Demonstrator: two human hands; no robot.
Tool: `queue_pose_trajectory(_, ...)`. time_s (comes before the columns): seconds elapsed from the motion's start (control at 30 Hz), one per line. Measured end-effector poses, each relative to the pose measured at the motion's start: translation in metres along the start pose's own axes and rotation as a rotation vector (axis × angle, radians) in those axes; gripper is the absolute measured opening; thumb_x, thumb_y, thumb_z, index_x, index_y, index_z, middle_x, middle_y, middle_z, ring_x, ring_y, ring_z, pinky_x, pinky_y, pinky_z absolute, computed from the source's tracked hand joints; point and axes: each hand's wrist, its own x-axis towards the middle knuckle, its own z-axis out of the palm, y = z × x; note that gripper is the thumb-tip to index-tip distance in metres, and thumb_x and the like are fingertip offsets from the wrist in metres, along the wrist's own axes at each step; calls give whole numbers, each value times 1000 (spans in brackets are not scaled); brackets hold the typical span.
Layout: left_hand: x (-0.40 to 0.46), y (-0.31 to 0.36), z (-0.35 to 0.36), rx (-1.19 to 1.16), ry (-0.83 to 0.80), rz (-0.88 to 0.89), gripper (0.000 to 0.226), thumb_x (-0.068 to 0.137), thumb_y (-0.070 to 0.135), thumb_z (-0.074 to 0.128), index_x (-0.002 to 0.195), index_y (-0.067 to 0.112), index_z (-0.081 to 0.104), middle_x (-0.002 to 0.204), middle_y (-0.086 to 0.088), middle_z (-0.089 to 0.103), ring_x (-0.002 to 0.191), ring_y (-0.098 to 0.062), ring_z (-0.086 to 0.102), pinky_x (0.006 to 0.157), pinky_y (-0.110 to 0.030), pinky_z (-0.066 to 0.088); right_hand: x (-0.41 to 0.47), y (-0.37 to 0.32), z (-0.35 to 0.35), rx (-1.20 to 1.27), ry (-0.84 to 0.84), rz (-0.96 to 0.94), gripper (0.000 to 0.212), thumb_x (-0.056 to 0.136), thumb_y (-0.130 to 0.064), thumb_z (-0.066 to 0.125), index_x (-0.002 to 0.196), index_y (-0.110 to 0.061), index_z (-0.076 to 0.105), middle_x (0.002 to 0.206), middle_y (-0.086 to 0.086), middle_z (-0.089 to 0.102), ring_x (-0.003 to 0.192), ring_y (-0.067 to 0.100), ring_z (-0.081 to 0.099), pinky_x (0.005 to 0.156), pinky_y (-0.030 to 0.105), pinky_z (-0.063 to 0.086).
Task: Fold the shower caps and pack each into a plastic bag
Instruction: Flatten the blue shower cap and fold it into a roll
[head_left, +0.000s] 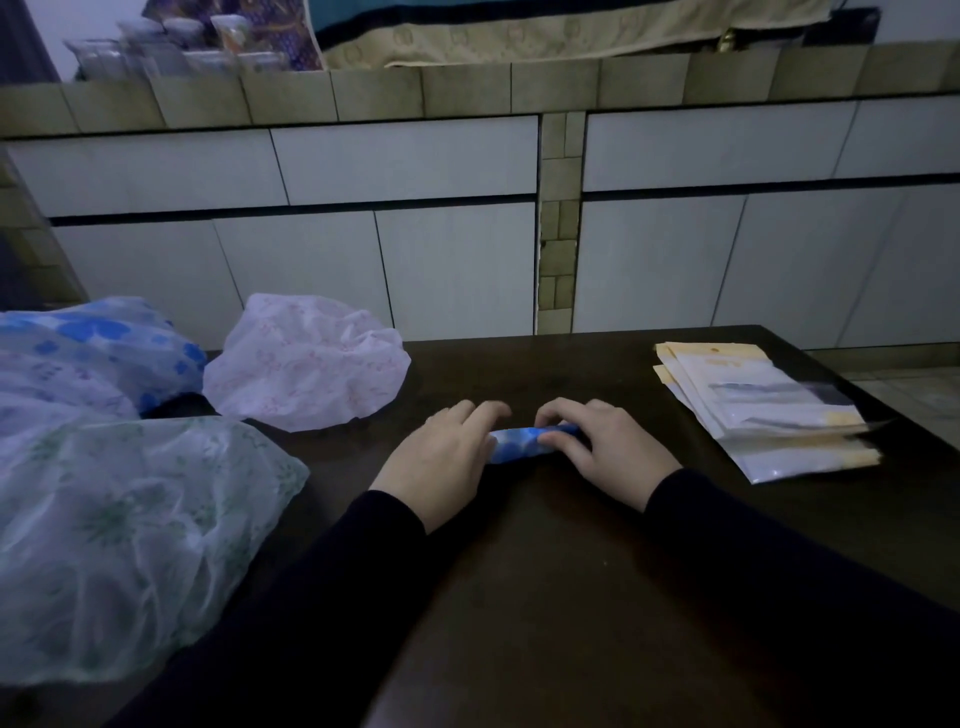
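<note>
Pressing the blue cap roll (519, 444) flat at table (519, 597) centre, left hand (441, 457) open on it and right hand (597, 441) curled around it, should keep it tight for the bags (769, 410) at three o'clock.

- A dark brown wooden table (545, 597) fills the lower half of the frame.
- A wall of large white rectangular tiles (405, 161) with dark seams spans the middle, behind the table.
- A narrow vertical strip of small olive-green tiles (558, 223) divides that wall right of centre.
- A ledge of olive-green square tiles (467, 88) runs across the upper part.
- Clear plastic jars (176, 47), blurred, stand on the ledge at upper left.
- A beige and teal patterned cloth (545, 36) hangs at top centre.
</note>
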Motion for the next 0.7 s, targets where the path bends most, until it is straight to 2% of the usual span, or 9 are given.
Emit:
queue_pose_trajectory(0.07,-1,-3,0,-38,11,-17,31,98,34,47,128,32,47,115,8,52,104,-11,54,85,-21,44,2,1,1,-1,14,27,13,94,-44,48,107,-46,51,106,-9,46,104,10,47,90,28,44)
queue_pose_trajectory(0.13,-4,-7,2,-50,-9,-47,31,94,43,50,125,35,51,111,10,53,99,-7,53,81,-16,41,5,1,3,-49,47,11,19,94,-45,49,111,-43,56,109,-13,44,113,8,38,98,32,37)
queue_pose_trajectory(0.23,-1,-9,7,-53,-4,-84,36,92,43,55,127,35,52,111,9,55,100,-7,53,83,-17,41,9,2,5,-37,93,-11,25,95,-41,49,117,-39,60,113,-13,44,114,4,34,100,28,32)
queue_pose_trajectory(0.3,1,-10,10,-71,1,-101,37,93,42,54,129,34,53,112,7,57,103,-10,53,89,-21,43,10,3,5,-46,44,-19,31,96,-42,47,125,-38,56,118,-13,43,116,5,34,98,24,29)
queue_pose_trajectory(0.4,3,-16,12,-74,-34,-101,39,95,43,49,132,33,52,115,6,57,111,-10,45,97,-28,42,8,3,4,-157,-43,-37,49,90,-55,49,136,-38,45,127,-12,38,125,8,28,103,30,26)
queue_pose_trajectory(0.47,4,-19,12,-64,-55,-88,41,96,46,46,134,32,51,121,7,54,115,-9,41,101,-30,39,8,2,1,-197,-50,-32,54,88,-58,51,138,-38,43,125,-11,40,123,9,30,104,31,28)
queue_pose_trajectory(0.53,4,-20,9,-46,-92,-74,45,94,51,45,134,33,51,124,9,49,116,-8,38,101,-31,38,9,0,-3,-244,-45,-63,51,89,-57,50,136,-38,45,116,-10,45,112,9,37,97,28,33)
queue_pose_trajectory(0.6,4,-20,5,-11,-122,-51,50,88,59,49,132,35,52,120,11,46,111,-6,37,98,-28,37,8,-1,-6,-305,-55,-121,50,91,-56,48,137,-39,44,112,-10,49,106,8,41,92,26,33)
queue_pose_trajectory(0.7,2,-17,0,9,-135,-27,47,86,58,54,126,34,54,111,15,47,98,-1,42,87,-19,37,4,-4,-13,-279,-87,-159,56,90,-52,51,142,-41,33,118,-10,52,110,8,42,95,25,30)
